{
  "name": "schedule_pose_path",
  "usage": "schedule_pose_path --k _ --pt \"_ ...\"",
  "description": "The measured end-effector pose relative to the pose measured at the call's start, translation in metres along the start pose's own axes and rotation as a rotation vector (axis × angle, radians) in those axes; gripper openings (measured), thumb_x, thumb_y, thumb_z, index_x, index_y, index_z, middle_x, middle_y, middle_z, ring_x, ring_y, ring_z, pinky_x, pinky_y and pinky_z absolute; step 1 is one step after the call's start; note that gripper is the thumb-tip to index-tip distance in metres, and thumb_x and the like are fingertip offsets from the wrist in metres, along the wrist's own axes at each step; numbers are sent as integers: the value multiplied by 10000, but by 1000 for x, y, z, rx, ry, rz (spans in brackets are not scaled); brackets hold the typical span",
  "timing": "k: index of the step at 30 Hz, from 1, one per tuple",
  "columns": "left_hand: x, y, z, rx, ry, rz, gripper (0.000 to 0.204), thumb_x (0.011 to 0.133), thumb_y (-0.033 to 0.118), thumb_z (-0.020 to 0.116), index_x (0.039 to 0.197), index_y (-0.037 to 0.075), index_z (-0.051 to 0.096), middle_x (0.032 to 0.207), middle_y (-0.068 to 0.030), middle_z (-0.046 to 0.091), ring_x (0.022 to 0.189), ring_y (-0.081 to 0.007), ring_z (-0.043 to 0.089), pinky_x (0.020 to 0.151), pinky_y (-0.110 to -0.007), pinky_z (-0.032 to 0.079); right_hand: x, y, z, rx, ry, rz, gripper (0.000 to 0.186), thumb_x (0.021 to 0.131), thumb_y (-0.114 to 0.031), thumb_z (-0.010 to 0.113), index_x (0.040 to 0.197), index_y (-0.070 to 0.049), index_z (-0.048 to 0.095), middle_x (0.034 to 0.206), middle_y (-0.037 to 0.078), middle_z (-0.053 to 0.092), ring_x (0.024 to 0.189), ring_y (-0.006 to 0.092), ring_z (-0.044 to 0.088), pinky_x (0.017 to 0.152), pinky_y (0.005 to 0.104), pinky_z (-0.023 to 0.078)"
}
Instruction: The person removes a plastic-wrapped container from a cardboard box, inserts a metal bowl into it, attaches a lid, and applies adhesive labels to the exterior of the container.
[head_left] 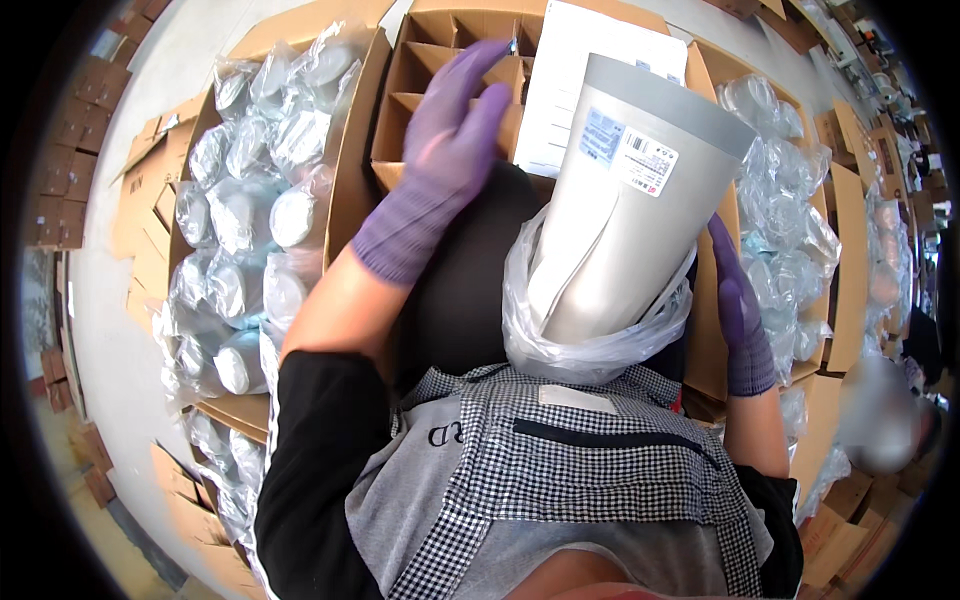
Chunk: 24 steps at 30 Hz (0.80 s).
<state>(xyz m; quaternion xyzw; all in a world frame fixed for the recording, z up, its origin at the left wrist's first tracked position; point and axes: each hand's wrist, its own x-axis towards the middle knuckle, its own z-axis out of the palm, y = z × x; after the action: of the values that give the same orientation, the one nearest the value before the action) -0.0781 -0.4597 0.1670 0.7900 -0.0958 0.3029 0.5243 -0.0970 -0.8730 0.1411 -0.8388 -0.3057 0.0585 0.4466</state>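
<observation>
Purple-gloved left hand (pixel 446 140) splays over the divided carton (pixel 424 70); whether the right hand (pixel 738 310) grips is unclear.

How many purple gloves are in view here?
2. One is on the left hand, raised with fingers apart over the divided carton; the other is on the right hand, beside the tapered grey container. Others could be hidden.

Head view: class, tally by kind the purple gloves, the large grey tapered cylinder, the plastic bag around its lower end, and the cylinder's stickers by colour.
Purple gloves: 2
Grey tapered cylinder: 1
Plastic bag: 1
Blue sticker: 1
White sticker: 1
Total: 6
</observation>
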Motion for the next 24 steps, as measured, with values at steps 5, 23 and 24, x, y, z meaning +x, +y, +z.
schedule_pose_path --k 5,23,24 --pt "-106 57 -22 307 -567 -39 830 984 555 469 1519 -69 352 1591 -280 314 1513 -505 171 1217 -621 50 -7 -45 53 -361 25 31 845 1028 -611 387 1555 42 286 1612 284 270 1530 424 186 1246 531 133" --pt "-58 155 -23 -1007 -357 -4 1255 798 919 440 1630 47 90 1671 -215 189 1537 -358 227 1259 -454 196 -23 -116 44 1083 257 -38 951 990 -726 335 1632 -76 73 1666 190 194 1519 300 267 1235 463 254" --pt "-74 142 -30 -741 -447 -97 1185 786 825 514 1601 44 153 1629 -203 251 1500 -342 279 1235 -444 233 -38 -95 44 995 207 41 919 1004 -685 371 1629 -70 99 1664 186 210 1516 296 276 1234 451 258"
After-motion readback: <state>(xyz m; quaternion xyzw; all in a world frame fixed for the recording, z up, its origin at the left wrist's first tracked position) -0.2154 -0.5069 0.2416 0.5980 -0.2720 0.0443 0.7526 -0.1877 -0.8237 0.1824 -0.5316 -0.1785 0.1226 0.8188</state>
